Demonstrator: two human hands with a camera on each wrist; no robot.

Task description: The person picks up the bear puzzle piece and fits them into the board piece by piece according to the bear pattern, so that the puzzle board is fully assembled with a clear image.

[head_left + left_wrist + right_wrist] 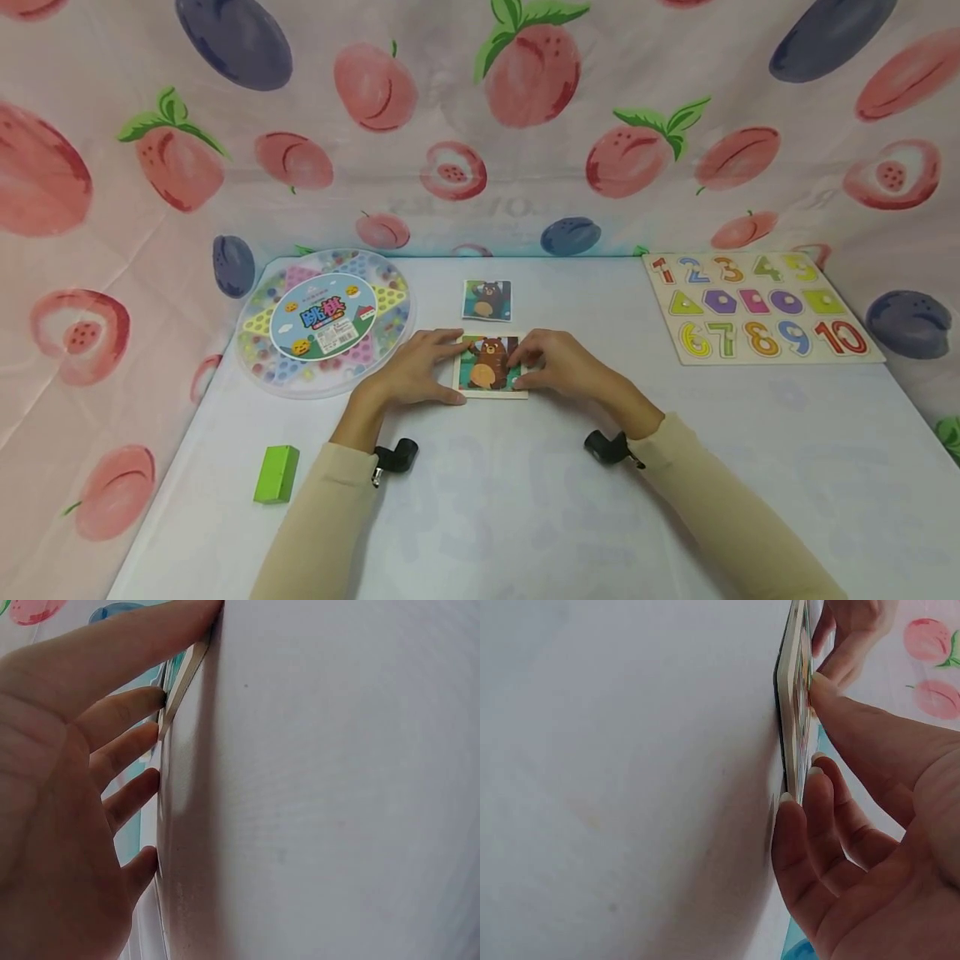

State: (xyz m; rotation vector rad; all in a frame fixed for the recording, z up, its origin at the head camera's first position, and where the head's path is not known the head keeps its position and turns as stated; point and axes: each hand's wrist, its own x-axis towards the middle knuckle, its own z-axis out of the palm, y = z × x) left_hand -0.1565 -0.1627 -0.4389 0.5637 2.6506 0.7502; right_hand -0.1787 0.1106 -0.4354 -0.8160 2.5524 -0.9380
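A square bear jigsaw puzzle [489, 364] in a pale wooden frame lies at the middle of the table. My left hand [415, 369] holds the frame's left side, thumb at the near corner and a finger at the far corner. In the left wrist view, the other fingers [127, 754] reach down to the tabletop, fairly straight. At the puzzle's right side, my right hand [564, 364] has curled fingers. The right wrist view shows its thumb [862, 724] on the picture face and fingertips at the frame's edge [786, 697]. Part of the puzzle's right side is covered.
Just beyond the puzzle lies a matching bear picture card [487, 300]. A round clear Chinese checkers case [251, 367] stands at the left, with a green block [276, 474] nearer. A wooden number and shape board [705, 325] lies at right. Fruit-print cloth [525, 167] hangs behind.
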